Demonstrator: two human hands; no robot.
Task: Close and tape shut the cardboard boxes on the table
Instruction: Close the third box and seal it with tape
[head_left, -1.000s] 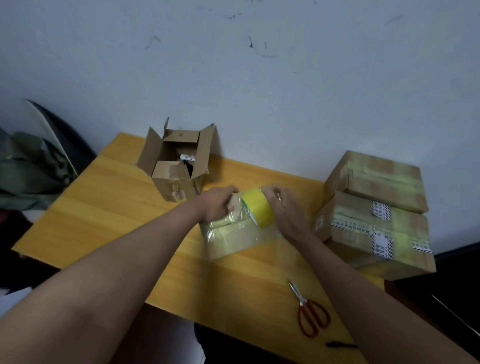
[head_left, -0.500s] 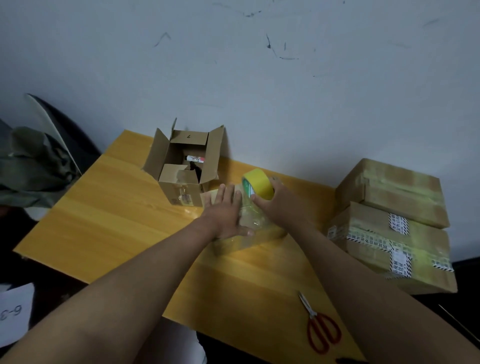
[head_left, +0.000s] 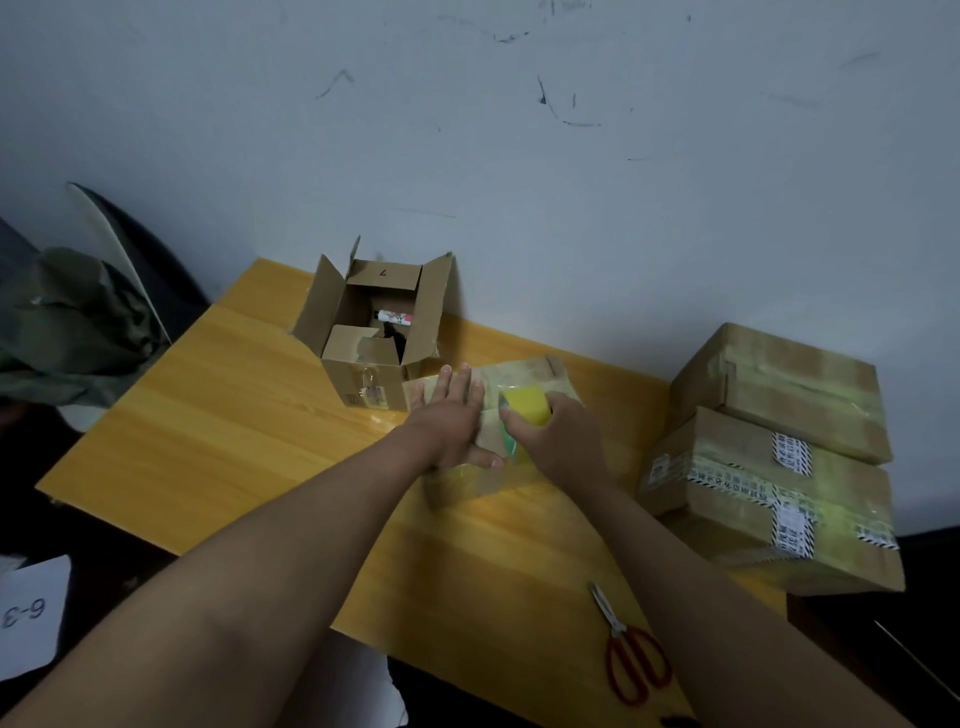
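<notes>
A closed flat cardboard box, shiny with tape, lies at the middle of the yellow wooden table. My left hand presses flat on its top with straight fingers. My right hand grips a yellow tape roll standing on the box top, just right of the left hand. An open cardboard box with its flaps up stands behind and to the left, with a small white tube inside.
Two taped boxes are stacked at the table's right edge. Red-handled scissors lie near the front edge. A dark chair with green cloth stands to the left, and a white sheet marked 6-3 lies below it.
My left hand went from gripping the box's left end to lying flat on top. The tape roll moved to the far side of the box, then back toward me across the top.
</notes>
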